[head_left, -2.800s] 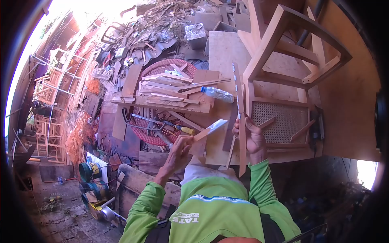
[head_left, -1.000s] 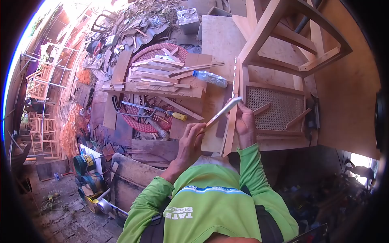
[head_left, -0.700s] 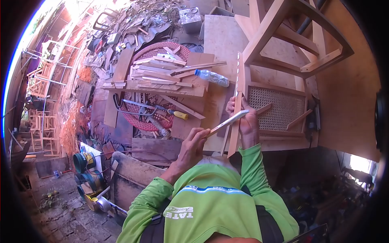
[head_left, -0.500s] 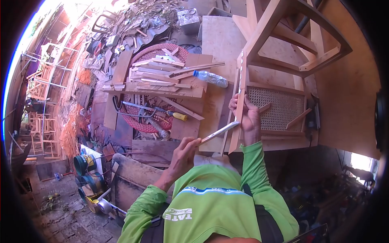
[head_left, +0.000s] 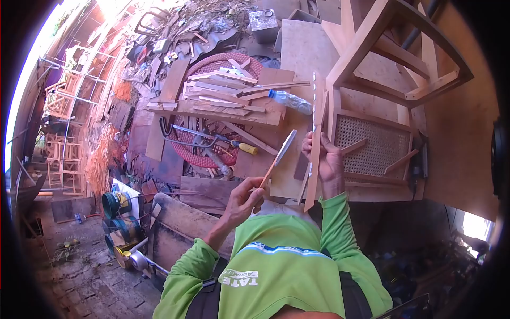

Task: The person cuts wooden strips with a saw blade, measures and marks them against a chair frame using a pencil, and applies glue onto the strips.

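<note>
My left hand [head_left: 247, 198] pinches a thin wooden stick [head_left: 277, 164], its upper end coated in something white and pasty. The stick points up and is apart from the other wood. My right hand [head_left: 325, 157] is closed around a long narrow wooden strip [head_left: 313, 186], held nearly upright; white dabs run along its upper edge. Another thin piece lies close along this strip, partly hidden by the fingers. Just right of my right hand is a wooden chair frame [head_left: 340, 69] with a woven cane panel [head_left: 372, 143]. A clear plastic bottle [head_left: 292, 102] lies beyond my hands.
Cut wood strips [head_left: 220, 93] are piled on a board over a red woven round surface [head_left: 186, 151]. A hacksaw [head_left: 191, 139] and a yellow handle [head_left: 248, 149] lie there. A metal can [head_left: 263, 25] stands at the back. Green containers [head_left: 118, 204] are at the lower left.
My left hand has swung the stick's white end up and away from the strip in my right hand, which it was touching. My right hand keeps its hold. The whole view has shifted slightly.
</note>
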`<state>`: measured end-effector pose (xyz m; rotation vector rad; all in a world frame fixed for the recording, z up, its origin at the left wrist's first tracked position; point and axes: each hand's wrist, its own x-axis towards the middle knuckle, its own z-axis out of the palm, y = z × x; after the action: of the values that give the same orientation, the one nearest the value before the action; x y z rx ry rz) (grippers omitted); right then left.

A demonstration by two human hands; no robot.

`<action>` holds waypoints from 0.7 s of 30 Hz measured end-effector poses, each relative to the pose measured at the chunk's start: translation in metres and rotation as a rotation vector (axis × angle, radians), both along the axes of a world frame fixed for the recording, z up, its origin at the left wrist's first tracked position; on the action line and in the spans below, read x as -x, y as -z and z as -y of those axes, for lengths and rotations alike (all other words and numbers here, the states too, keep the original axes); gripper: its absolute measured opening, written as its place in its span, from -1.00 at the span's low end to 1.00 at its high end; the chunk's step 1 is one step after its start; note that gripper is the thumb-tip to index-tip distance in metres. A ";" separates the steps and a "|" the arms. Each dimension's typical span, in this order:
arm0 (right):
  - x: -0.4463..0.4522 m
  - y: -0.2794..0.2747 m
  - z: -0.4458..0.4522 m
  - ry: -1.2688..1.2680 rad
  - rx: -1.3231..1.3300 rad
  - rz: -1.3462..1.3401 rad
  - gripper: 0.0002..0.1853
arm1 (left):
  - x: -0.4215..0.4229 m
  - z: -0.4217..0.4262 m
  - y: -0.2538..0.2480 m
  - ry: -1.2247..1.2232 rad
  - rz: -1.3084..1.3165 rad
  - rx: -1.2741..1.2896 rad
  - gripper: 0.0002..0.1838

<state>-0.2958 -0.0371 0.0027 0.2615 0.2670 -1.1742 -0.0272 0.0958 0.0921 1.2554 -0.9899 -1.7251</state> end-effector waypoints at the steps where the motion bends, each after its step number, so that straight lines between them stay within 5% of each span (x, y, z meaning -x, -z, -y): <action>1: -0.004 0.000 0.000 -0.005 0.003 0.004 -0.65 | -0.002 0.000 0.000 -0.005 0.004 0.003 -0.68; 10: -0.039 0.001 0.011 -0.049 -0.079 -0.014 -0.66 | -0.011 -0.008 0.007 -0.022 -0.114 -0.093 -0.67; 13: -0.046 0.001 0.013 -0.077 -0.046 -0.058 -0.67 | 0.001 -0.005 0.010 -0.072 0.050 0.106 -0.68; 15: -0.049 0.003 0.011 -0.088 -0.012 -0.091 -0.67 | 0.005 0.002 0.012 -0.072 0.479 0.464 -0.58; 21: -0.063 0.002 0.011 -0.189 -0.004 -0.013 -0.64 | 0.013 0.033 0.018 -0.121 0.658 0.813 -0.48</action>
<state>-0.2326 -0.0486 0.0010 0.2273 0.2990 -0.9887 -0.0406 0.0630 0.0744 1.2712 -1.7157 -0.6399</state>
